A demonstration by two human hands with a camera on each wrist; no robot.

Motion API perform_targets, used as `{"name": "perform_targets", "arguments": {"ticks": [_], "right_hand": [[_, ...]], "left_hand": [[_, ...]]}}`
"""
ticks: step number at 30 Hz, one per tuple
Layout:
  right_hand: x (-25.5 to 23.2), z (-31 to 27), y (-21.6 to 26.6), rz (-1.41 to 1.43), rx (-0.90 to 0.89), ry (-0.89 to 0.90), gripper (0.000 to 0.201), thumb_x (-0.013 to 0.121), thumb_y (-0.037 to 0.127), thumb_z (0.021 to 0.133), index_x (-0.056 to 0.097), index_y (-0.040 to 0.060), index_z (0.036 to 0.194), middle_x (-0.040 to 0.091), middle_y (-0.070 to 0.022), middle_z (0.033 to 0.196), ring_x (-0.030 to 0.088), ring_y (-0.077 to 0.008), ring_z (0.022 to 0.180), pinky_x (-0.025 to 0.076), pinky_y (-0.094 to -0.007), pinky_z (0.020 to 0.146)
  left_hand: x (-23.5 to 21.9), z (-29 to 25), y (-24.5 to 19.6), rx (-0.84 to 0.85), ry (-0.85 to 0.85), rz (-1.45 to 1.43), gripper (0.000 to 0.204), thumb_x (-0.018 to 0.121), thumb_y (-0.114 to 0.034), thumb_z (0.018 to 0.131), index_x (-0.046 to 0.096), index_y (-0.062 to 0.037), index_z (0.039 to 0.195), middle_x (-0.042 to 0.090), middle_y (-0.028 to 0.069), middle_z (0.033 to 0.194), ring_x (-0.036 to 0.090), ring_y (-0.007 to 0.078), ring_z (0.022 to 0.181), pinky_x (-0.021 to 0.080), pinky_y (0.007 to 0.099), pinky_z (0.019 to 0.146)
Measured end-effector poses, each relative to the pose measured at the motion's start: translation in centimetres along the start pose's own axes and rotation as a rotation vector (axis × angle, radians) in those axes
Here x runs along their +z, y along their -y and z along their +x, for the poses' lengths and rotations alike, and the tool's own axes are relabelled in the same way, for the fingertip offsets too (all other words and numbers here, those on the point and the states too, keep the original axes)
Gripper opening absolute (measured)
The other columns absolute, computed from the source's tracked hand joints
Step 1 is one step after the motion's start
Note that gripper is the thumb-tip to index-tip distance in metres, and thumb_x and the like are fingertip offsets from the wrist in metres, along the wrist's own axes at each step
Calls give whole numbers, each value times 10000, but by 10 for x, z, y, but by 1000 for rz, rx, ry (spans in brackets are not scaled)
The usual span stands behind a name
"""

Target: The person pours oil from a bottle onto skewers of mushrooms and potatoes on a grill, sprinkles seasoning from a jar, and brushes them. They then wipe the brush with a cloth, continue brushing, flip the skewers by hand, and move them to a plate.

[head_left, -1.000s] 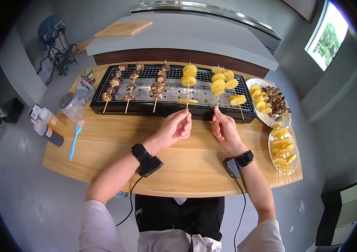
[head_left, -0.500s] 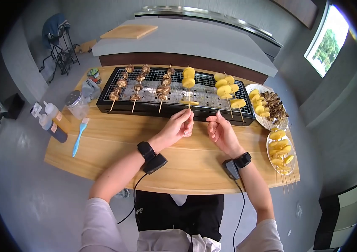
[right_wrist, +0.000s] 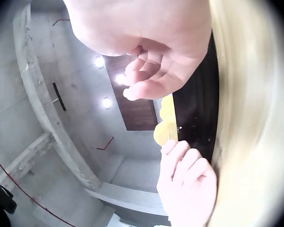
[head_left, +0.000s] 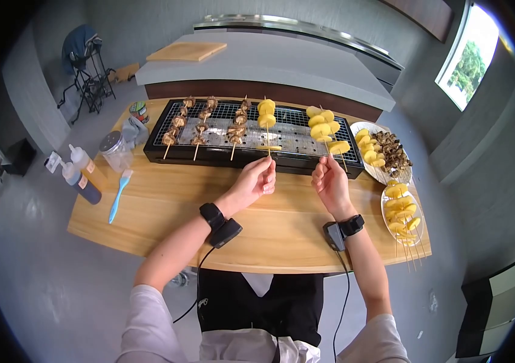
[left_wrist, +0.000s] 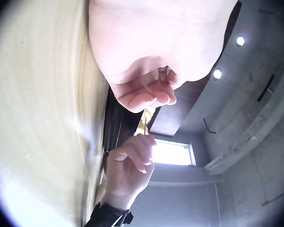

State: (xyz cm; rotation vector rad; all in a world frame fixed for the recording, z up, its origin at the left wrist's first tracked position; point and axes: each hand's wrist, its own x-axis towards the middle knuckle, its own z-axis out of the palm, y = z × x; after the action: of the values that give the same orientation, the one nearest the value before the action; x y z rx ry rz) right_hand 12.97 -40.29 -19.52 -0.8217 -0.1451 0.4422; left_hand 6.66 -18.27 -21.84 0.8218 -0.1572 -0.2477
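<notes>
My left hand [head_left: 251, 184] pinches the lower end of a skewer of yellow potato slices [head_left: 266, 119] at the front edge of the black grill [head_left: 209, 155]. To its right, my right hand [head_left: 332, 186] has thumb and fingertips at the lower end of another potato skewer [head_left: 320, 131], which lies tilted on the mesh. Just beside that one rests a further potato skewer [head_left: 338, 147]. Several mushroom skewers [head_left: 236, 130] lie across the grill's left half. In the right wrist view, yellow slices [right_wrist: 166, 132] show beyond the left hand's fingertips.
At the right, one plate [head_left: 384, 176] holds potato slices and browned mushrooms; an oval plate [head_left: 386, 224] bears more potato skewers. On the left stand squeeze bottles [head_left: 82, 181], a lidded jar [head_left: 115, 154] and a can [head_left: 139, 112], near a blue brush [head_left: 119, 196] on the wooden table [head_left: 167, 224].
My right hand let go of its potato skewer, which came to lean toward the one on its right, and now the hand is back at that stick's end. My left hand keeps its pinch.
</notes>
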Motion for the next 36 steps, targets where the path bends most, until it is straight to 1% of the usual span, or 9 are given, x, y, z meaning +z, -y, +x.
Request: {"name": "perform_targets", "arguments": {"ticks": [1, 3, 6, 9, 16, 24, 30, 33, 36], "right_hand": [[0, -1, 0, -2, 3, -1, 365, 347, 376, 1049, 505, 99, 871, 494, -19, 585, 468, -142, 470, 369, -254, 428], [1, -4, 0, -214, -12, 7, 395, 345, 366, 1050, 386, 131, 735, 375, -10, 533, 411, -145, 438, 313, -271, 394], [9, -8, 3, -345, 8, -21, 438, 342, 363, 1051, 297, 146, 673, 276, 9, 521, 339, -134, 412, 250, -275, 376], [16, -7, 3, -352, 11, 35, 466, 340, 370, 1051, 273, 150, 646, 235, 20, 528, 271, -119, 408, 211, -272, 380], [19, 1, -2, -334, 80, 135, 462, 340, 389, 1050, 277, 152, 658, 234, 24, 536, 259, -111, 422, 208, -271, 388], [14, 5, -10, -251, 143, 132, 418, 329, 417, 1051, 355, 143, 736, 334, 1, 556, 398, -140, 484, 328, -269, 419], [12, 4, -13, -162, 127, 142, 426, 338, 423, 1049, 350, 146, 726, 341, -1, 555, 411, -138, 506, 329, -267, 430], [20, -2, -9, -250, 122, 95, 440, 349, 427, 1046, 324, 158, 698, 293, 13, 552, 328, -123, 486, 281, -254, 433], [15, 0, -8, -267, 103, 98, 453, 356, 423, 1044, 308, 165, 676, 285, 18, 549, 314, -117, 474, 268, -252, 422]], "left_hand": [[0, 0, -1, 6, -1, -1, 255, 430, -292, 1040, 483, -106, 875, 436, -22, 657, 401, 85, 543, 335, 237, 531], [0, 0, -1, 11, -2, -5, 240, 440, -280, 1036, 485, -105, 879, 446, -16, 670, 409, 90, 549, 338, 240, 534], [0, 2, -1, 29, -13, 7, 239, 432, -272, 1034, 470, -110, 863, 460, -7, 690, 428, 101, 560, 349, 249, 542], [1, 3, -1, -20, 33, 22, 254, 417, -284, 1034, 445, -118, 844, 467, 0, 704, 442, 112, 568, 356, 259, 550], [0, 9, -1, -18, 96, 37, 261, 411, -295, 1035, 423, -129, 833, 480, 12, 736, 454, 124, 580, 361, 270, 564], [1, 7, 0, -34, 70, 31, 235, 424, -285, 1034, 446, -129, 859, 490, 10, 763, 460, 122, 597, 367, 268, 574], [-1, 8, 2, -5, 69, 48, 219, 424, -280, 1036, 452, -128, 881, 506, 15, 807, 458, 116, 610, 365, 260, 576], [-2, 8, 2, 5, 61, 62, 222, 424, -282, 1036, 453, -126, 880, 509, 13, 805, 455, 113, 610, 362, 254, 577], [-2, 7, 1, 6, 61, 74, 227, 424, -283, 1036, 454, -123, 878, 510, 12, 804, 454, 110, 611, 360, 252, 576]]}}
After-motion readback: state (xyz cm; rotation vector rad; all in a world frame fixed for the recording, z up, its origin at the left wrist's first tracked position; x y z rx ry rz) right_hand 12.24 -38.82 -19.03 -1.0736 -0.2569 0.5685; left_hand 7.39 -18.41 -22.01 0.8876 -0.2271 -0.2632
